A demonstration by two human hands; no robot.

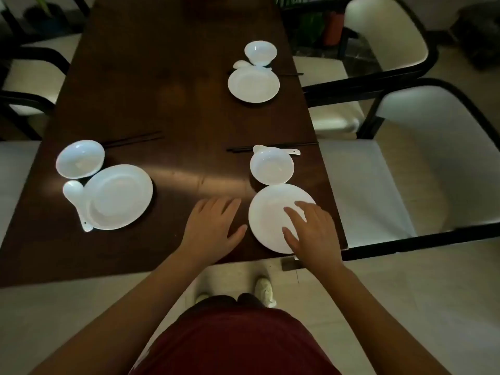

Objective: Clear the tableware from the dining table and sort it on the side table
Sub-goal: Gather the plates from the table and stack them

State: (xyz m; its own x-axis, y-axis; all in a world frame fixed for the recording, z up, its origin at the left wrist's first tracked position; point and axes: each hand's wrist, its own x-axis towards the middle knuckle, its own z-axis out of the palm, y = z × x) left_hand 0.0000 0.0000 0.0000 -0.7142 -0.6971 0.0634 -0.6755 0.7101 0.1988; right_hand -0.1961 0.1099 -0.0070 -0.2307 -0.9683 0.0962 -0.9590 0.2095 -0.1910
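Right hand (311,234) hovers over near plate (270,220), fingers (293,213) spread, holding nothing; left hand (213,226) flat on surface (176,117) just left of it.

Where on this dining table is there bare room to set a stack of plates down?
The far left half of the table is bare wood, bordered by the far plate and the left chopsticks. A bare strip runs down the middle between the left plate and the near right plate. The right edge is crowded.
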